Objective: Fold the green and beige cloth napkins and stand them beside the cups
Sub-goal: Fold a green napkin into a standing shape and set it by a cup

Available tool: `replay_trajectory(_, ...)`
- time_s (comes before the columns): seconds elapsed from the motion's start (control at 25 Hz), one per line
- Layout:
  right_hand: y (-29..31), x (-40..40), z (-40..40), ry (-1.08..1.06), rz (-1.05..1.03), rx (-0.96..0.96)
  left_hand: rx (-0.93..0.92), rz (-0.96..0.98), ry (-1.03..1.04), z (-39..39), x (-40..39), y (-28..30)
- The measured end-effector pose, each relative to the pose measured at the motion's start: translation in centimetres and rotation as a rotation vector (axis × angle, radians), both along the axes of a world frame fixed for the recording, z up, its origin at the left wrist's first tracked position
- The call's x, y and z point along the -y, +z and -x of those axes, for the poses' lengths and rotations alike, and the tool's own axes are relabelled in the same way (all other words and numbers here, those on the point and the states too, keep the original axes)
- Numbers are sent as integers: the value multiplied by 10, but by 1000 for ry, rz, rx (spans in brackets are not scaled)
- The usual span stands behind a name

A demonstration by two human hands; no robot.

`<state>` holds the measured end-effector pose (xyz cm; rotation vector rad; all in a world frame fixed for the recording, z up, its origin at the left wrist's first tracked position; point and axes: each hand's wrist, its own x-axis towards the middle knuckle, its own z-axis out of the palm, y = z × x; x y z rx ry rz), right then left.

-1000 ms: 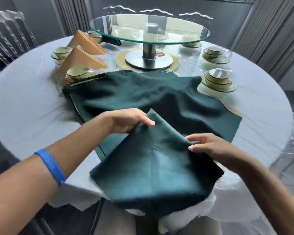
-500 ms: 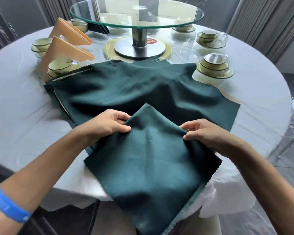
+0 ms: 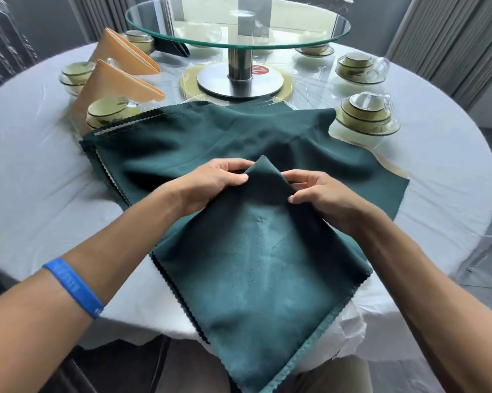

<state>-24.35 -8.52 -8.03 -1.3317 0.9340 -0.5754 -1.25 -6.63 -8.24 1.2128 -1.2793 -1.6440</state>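
My left hand (image 3: 210, 184) and right hand (image 3: 321, 194) each have a pinching grip on the raised far corner of the green napkin (image 3: 256, 268), thumbs on top, fingertips hidden under the fold. Its near corner hangs off the table (image 3: 32, 177) edge. A stack of green cloths (image 3: 199, 143) beyond partly covers the nearest cup (image 3: 111, 112); two beige napkins (image 3: 111, 80) stand behind.

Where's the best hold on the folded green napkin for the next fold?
Grip the folded green napkin at its raised far corner, from either side, as the left hand and right hand do: that tip peaks off the cloth, while the rest lies flat.
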Motion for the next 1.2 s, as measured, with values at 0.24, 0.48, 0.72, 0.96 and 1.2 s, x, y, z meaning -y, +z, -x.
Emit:
replay_trajectory(0.24, -8, 0, 0, -40, -9, -86, 256, -33, 2, -15, -5, -9)
replay_trajectory(0.48, 0, -18, 52, 121, 241, -633, 418, -13, -125, -60, -49, -12)
replay_trajectory(0.72, -11, 1, 39, -183, 389, -539, 504, 212, 169, -40, -33, -11)
replay_trajectory(0.96, -2, -9, 28, -185, 296, -305, 353, 132, 16, -38, -32, 3)
replay_trajectory(1.2, 1, -58, 65, -110, 299, 35, 414, 622, 1, -38, -85, 12)
